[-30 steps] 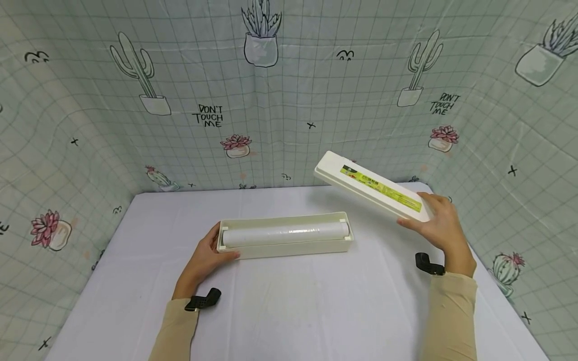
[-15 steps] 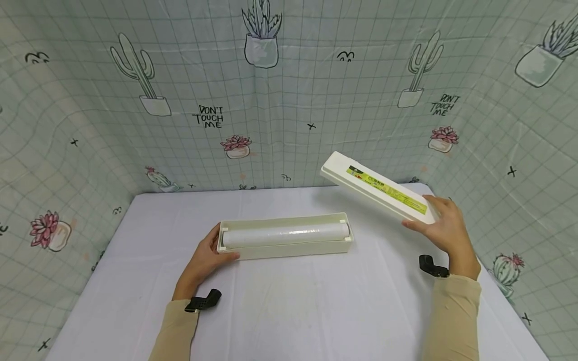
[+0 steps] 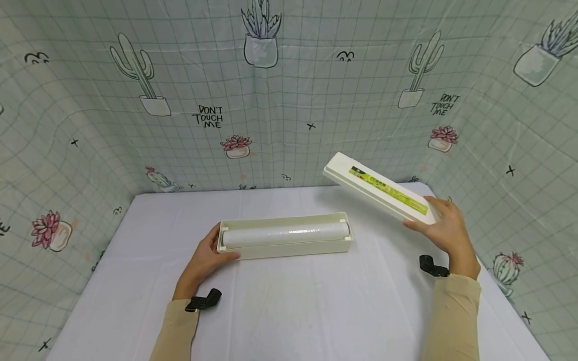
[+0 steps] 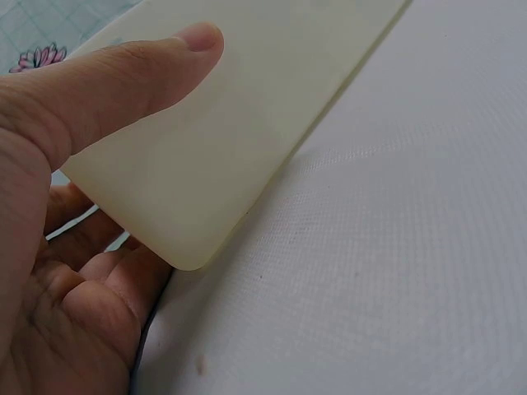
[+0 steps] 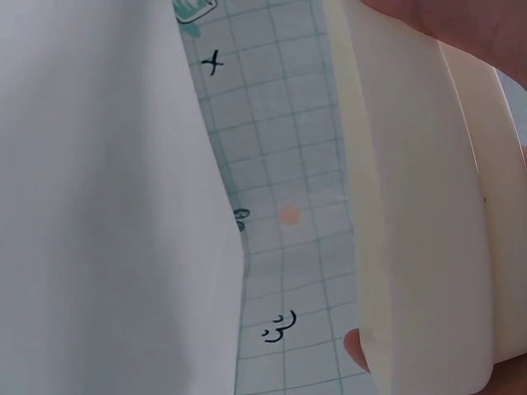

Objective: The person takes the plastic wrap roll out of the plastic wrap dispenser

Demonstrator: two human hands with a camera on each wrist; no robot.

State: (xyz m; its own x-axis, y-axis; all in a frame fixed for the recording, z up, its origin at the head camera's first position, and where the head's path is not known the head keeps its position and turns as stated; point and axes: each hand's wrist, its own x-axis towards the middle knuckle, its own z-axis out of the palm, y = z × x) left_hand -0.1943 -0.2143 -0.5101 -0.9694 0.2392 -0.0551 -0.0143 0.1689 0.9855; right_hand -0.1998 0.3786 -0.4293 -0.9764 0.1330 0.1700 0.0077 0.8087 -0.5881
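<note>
A long cream plastic box (image 3: 289,248) lies lengthwise on the table, its top off. Inside it rests a white, shiny roll of cling film (image 3: 271,235). My left hand (image 3: 208,258) grips the box's left end, thumb along the front wall and fingers behind the end; the left wrist view shows the thumb pressed on the smooth wall (image 4: 206,148). To the right, my right hand (image 3: 444,228) holds the long white lid (image 3: 338,168) by its near right end, raised above the table and slanting up to the left. A yellow-green label (image 3: 388,189) runs along the lid's top.
A white cloth covers the table (image 3: 289,311). Behind it and on both sides hangs a pale green checked curtain (image 3: 289,100) printed with cacti and lettering. Black straps with small devices (image 3: 203,300) sit on both wrists.
My right hand has moved slightly to the right with the lid, mostly in the first half second. The left hand and the box have stayed in place.
</note>
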